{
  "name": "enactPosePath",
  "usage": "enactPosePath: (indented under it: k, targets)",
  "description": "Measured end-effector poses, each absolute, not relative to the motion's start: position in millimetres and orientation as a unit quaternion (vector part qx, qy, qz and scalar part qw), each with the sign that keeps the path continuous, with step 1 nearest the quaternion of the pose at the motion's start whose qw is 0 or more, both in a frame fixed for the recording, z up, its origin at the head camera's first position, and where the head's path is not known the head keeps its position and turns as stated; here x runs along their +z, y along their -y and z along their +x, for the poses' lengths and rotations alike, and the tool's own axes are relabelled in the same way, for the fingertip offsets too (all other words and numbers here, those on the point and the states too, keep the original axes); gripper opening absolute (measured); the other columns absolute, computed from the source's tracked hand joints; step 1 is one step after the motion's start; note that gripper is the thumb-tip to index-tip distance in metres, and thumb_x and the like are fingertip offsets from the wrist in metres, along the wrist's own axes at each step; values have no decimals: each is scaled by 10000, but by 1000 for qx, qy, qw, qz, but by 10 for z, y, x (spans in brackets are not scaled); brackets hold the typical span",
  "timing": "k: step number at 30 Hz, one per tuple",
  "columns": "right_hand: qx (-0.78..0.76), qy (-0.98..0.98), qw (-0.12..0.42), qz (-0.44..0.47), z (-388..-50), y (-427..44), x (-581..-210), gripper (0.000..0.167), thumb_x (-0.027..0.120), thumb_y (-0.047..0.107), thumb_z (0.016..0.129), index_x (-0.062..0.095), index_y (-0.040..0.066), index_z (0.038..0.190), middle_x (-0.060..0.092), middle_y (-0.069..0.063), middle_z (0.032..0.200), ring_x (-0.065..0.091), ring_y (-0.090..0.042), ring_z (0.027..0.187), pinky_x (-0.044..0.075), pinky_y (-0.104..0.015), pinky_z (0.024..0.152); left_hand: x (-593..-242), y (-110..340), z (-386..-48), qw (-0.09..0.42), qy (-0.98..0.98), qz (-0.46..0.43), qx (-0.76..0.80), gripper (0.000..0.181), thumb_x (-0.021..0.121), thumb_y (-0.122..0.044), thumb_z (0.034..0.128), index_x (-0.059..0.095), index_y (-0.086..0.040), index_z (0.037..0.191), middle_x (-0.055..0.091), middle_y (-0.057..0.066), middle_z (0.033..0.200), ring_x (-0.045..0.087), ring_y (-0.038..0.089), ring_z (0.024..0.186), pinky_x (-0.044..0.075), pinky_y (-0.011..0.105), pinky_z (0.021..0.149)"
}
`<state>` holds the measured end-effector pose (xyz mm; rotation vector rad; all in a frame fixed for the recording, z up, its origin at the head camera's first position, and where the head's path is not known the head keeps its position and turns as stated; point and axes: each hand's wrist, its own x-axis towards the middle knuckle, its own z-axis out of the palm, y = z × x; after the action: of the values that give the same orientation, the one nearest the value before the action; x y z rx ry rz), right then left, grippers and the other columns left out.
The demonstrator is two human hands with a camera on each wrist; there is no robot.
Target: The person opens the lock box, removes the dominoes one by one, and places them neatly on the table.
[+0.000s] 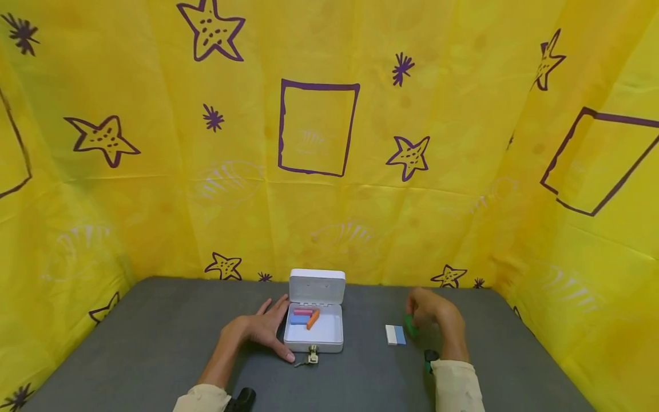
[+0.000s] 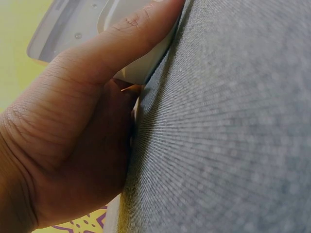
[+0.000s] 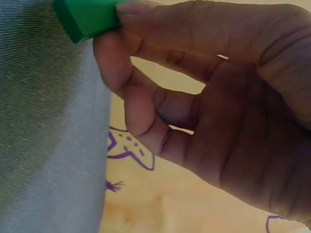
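A small white metal cash box (image 1: 326,329) stands on the table with its lid (image 1: 317,286) raised. Inside lie a pink block (image 1: 303,312), a blue block (image 1: 300,320) and a tilted orange block (image 1: 313,319). My left hand (image 1: 265,329) rests against the box's left side, fingers extended, thumb near the front corner; the left wrist view shows the thumb (image 2: 121,41) along the box wall. To the right, my right hand (image 1: 432,309) pinches a green block (image 3: 87,17) between thumb and fingertips, close to the table. Just left of it, a white block (image 1: 390,335) and a blue block (image 1: 399,335) lie side by side.
A lock with a key (image 1: 312,356) sits at the box's front, over the grey cloth-covered table (image 1: 360,377). Yellow patterned fabric (image 1: 319,217) closes off the back and both sides.
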<state>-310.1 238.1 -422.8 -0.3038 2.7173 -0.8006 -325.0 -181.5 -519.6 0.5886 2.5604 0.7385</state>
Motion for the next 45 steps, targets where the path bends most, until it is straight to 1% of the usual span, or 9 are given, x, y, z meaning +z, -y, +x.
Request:
enactPosePath:
  k: [4, 8, 13, 20, 26, 34, 39, 43, 45]
  targets:
    - [-273, -944, 172, -69, -3102, -2358, -4286, 253, 628, -219, 722, 657, -5, 853, 552, -53, 720, 445, -160, 582, 370, -233, 517, -5199, 1827, -3250, 206, -918, 209, 265, 1533, 835, -826, 590, 95, -25, 1668, 3, 204, 1769, -51, 396, 1650, -84, 627, 1320]
    - [-273, -944, 176, -52, -3104, -2360, -4329, 243, 626, -226, 735, 670, -11, 842, 568, -68, 725, 405, -142, 542, 331, -216, 483, -5201, 1834, -3258, 205, -918, 211, 266, 1533, 829, -835, 588, 96, -33, 1670, 7, 199, 1771, -52, 379, 1654, -99, 621, 1319]
    - [-268, -948, 167, -48, -3100, -2374, -4361, 219, 664, -214, 753, 680, -11, 833, 596, -79, 753, 421, -139, 531, 357, -207, 475, -5216, 1839, -3266, 206, -918, 210, 265, 1542, 829, -840, 583, 92, -31, 1670, -1, 204, 1770, -58, 390, 1652, -101, 625, 1317]
    - [-269, -946, 174, -49, -3104, -2349, -4384, 216, 680, -222, 738, 685, -20, 814, 618, -91, 756, 560, -166, 552, 445, -212, 499, -5220, 1844, -3264, 208, -919, 204, 266, 1548, 829, -843, 578, 87, -38, 1672, -3, 202, 1771, -62, 403, 1649, -94, 632, 1316]
    - [-263, -946, 182, -49, -3106, -2324, -4387, 216, 702, -201, 751, 685, -2, 833, 653, -101, 768, 588, -176, 571, 466, -217, 515, -5214, 1839, -3259, 210, -919, 208, 262, 1545, 818, -851, 584, 84, -36, 1672, -4, 198, 1772, -56, 384, 1653, -94, 627, 1318]
    - [-258, -947, 187, -50, -3099, -2321, -4381, 181, 716, -159, 786, 684, 10, 840, 683, -117, 764, 611, -179, 569, 483, -222, 527, -5215, 1839, -3271, 209, -917, 214, 262, 1546, 819, -849, 588, 84, -22, 1668, 1, 205, 1769, -45, 398, 1650, -84, 641, 1314]
    - [-255, -947, 188, -51, -3099, -2313, -4345, 195, 716, -154, 783, 681, 16, 872, 669, -103, 766, 567, -172, 573, 467, -232, 532, -5235, 1846, -3277, 206, -919, 212, 261, 1544, 819, -851, 585, 85, -34, 1671, 8, 197, 1771, -41, 386, 1653, -80, 634, 1318]
    - [-249, -950, 177, -69, -3116, -2310, -4291, 225, 712, -158, 763, 671, 11, 906, 643, -96, 784, 556, -192, 625, 466, -263, 561, -5241, 1847, -3275, 207, -919, 209, 263, 1549, 820, -853, 579, 82, -41, 1673, 6, 199, 1771, -51, 404, 1649, -79, 646, 1314]
    - [-246, -951, 164, -91, -3126, -2301, -4261, 228, 700, -167, 763, 662, 0, 913, 646, -93, 786, 582, -198, 645, 501, -286, 581, -5249, 1846, -3282, 204, -919, 210, 263, 1548, 821, -853, 578, 84, -44, 1673, 11, 198, 1771, -47, 411, 1647, -70, 654, 1311]
